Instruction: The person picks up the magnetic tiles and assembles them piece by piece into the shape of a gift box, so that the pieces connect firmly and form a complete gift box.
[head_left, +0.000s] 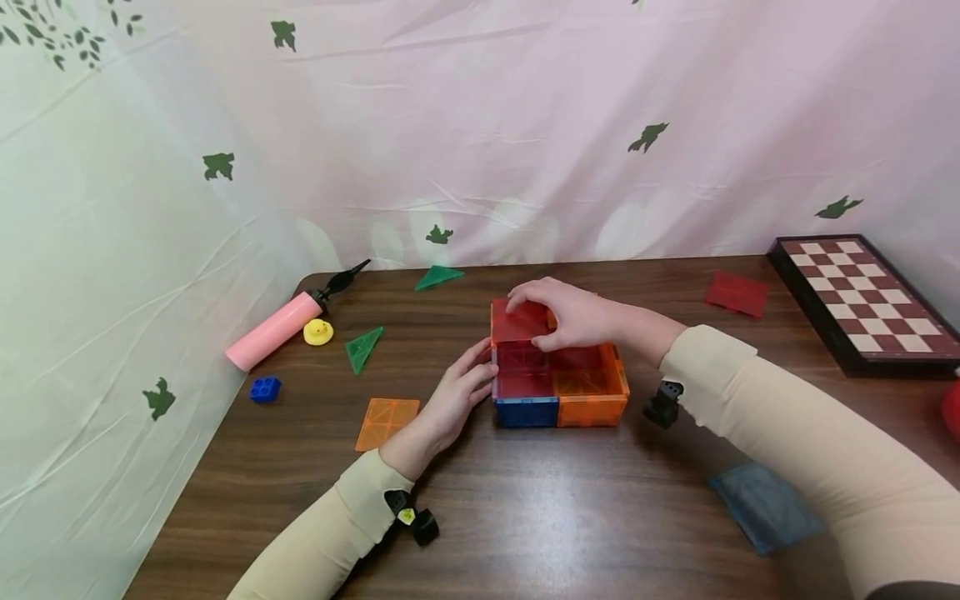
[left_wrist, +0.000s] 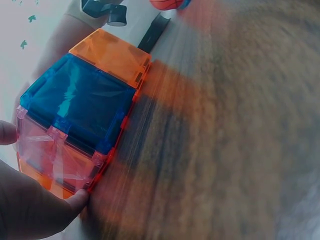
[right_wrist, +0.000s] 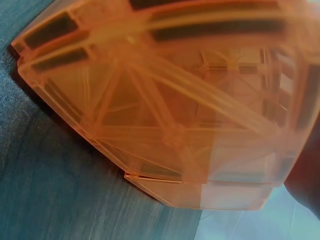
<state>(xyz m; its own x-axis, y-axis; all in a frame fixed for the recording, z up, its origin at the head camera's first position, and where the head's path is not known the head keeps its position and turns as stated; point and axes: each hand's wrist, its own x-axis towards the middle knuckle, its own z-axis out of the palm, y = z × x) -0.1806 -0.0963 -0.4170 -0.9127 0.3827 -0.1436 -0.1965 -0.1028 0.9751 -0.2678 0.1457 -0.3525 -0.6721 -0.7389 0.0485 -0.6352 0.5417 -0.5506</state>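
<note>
A low box of see-through magnetic tiles point(head_left: 592, 410) stands on the table, with blue and orange tiles along its front and red showing inside. Over its back left part lies a red square tile point(head_left: 504, 321). My right hand point(head_left: 573, 312) reaches across from the right and pinches this tile, thumb near its front edge and curved fingers toward the back. Against the box's left side, my left hand point(head_left: 453, 396) rests with loosely extended fingers. The left wrist view shows its thumb point(left_wrist: 77, 200) by a pinkish side tile point(left_wrist: 37, 142). An orange wall point(right_wrist: 165, 110) fills the right wrist view.
Left of the box lie an orange tile point(head_left: 386, 421), green triangles point(head_left: 364, 348), a blue brick point(head_left: 265, 389), a rubber duck point(head_left: 318, 332) and a pink hand pump point(head_left: 273, 332). To the right are a red tile point(head_left: 737, 293), a blue tile point(head_left: 765, 504) and a checkerboard point(head_left: 873, 296).
</note>
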